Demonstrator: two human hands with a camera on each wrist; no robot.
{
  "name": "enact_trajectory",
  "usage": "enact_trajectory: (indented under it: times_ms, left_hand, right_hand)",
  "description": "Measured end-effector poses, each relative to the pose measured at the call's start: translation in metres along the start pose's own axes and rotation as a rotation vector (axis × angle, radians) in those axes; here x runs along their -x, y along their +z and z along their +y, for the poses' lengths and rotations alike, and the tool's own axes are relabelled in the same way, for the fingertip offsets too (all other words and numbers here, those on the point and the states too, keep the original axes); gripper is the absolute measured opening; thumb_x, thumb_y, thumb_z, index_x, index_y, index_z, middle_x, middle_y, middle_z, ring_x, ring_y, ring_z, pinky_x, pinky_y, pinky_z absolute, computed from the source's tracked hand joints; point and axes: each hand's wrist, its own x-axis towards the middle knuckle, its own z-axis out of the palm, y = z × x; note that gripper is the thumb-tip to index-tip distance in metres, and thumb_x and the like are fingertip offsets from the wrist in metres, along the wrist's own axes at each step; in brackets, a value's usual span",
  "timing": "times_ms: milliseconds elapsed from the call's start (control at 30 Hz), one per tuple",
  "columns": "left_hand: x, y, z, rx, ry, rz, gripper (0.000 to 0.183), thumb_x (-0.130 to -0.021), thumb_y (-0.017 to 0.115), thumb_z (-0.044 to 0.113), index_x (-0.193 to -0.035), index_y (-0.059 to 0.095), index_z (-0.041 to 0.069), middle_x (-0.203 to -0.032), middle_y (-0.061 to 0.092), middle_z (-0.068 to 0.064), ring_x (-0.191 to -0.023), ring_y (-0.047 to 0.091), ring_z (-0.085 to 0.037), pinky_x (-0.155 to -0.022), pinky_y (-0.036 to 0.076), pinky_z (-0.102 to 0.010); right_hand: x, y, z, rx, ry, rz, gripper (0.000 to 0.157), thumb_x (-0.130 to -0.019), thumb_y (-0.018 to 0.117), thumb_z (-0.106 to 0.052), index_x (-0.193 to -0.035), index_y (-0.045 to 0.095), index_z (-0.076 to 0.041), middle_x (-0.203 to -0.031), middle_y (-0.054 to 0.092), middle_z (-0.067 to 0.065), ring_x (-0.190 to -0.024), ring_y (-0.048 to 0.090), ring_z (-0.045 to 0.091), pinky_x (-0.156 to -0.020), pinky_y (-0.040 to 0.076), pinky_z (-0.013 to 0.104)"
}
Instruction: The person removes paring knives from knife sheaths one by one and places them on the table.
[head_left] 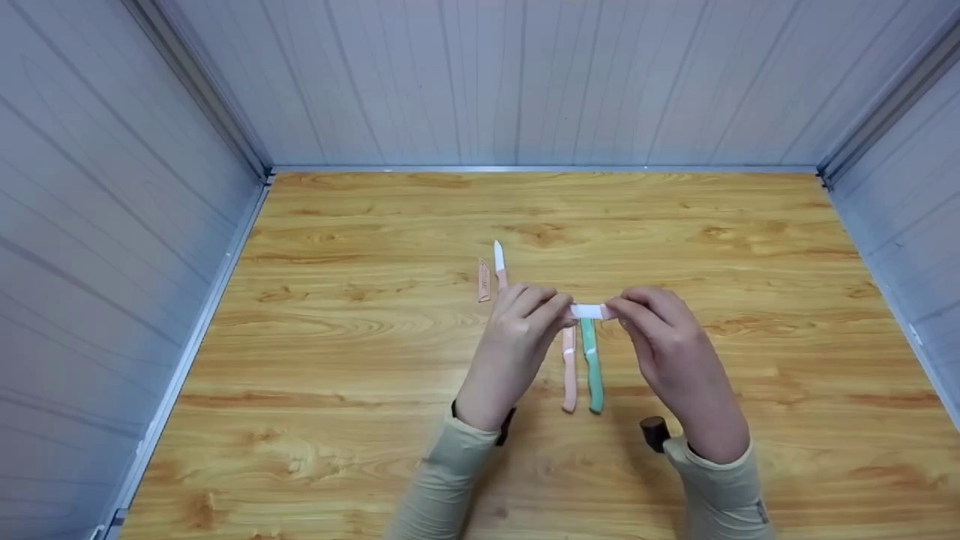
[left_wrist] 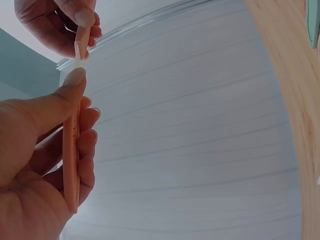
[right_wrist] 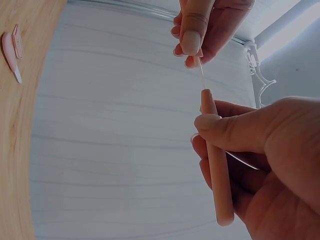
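Between both hands, above the table, a pink-handled knife lies crosswise, part of its white blade [head_left: 587, 311] bare. My left hand [head_left: 517, 330] grips the pink sheath [left_wrist: 71, 165], thumb along one face and fingers curled behind. The pink handle [right_wrist: 218, 180] is held by my right hand [head_left: 675, 352], thumb pressing its side. The blade's tip end is hidden at the sheath's mouth. Below the hands lie a pink knife [head_left: 570, 379] and a green knife [head_left: 593, 371], side by side, their blades sheathed.
Beyond my left hand, another pink knife lies with its white blade [head_left: 499, 256] bare, partly covered by the hand. Its neighbour is a loose pink sheath [head_left: 484, 280]. Pale panel walls [head_left: 480, 82] border the wooden table [head_left: 360, 450] at the back and sides.
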Motion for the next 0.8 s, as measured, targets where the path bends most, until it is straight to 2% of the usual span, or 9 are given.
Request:
enact_trajectory:
  times_ms: [133,800]
  left_hand:
    - [-0.0005,-0.0005,-0.0006,0.006,0.004,0.001,0.019,-0.089,0.067,0.016,-0.103,0.071,0.004,-0.098,0.063,-0.001,-0.092,0.054,-0.017,-0.087,0.042,-0.031]
    - [-0.0001,-0.0008,-0.0012,0.032,-0.004,0.005,0.019,-0.088,0.068,0.014,-0.103,0.071,0.002,-0.097,0.063,-0.001,-0.091,0.054,-0.018,-0.085,0.042,-0.029]
  right_hand:
    - [0.0002,-0.0009,-0.0001,0.008,0.006,-0.007,0.028,-0.078,0.068,0.015,-0.105,0.069,0.004,-0.103,0.062,0.011,-0.093,0.058,0.024,-0.083,0.044,0.025]
    - [0.0001,-0.0022,0.0006,0.007,0.003,-0.005,0.029,-0.078,0.068,0.016,-0.104,0.069,0.004,-0.103,0.062,0.011,-0.094,0.057,0.025,-0.083,0.043,0.025]
